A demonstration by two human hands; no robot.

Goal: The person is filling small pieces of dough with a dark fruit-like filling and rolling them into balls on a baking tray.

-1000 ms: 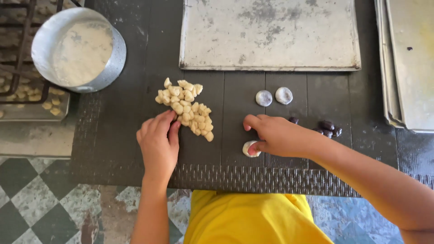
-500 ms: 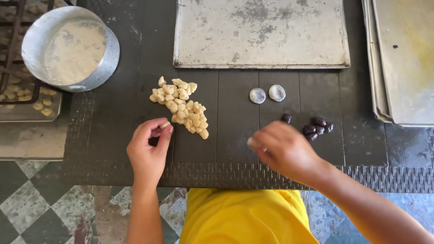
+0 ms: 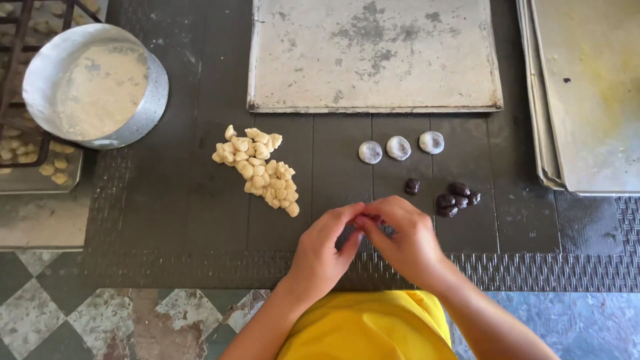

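Both hands, left hand (image 3: 320, 250) and right hand (image 3: 403, 240), are pinching one small, mostly hidden piece together above the desk (image 3: 187, 200), near the dark balls (image 3: 455, 199), and squeezing unevenly could be squashing it.

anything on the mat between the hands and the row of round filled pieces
Nothing visible does. The left hand and right hand meet at the near edge of the black mat; bare mat lies between them and the three round pieces. The dark balls lie off to the right, the pale dough bits to the left.
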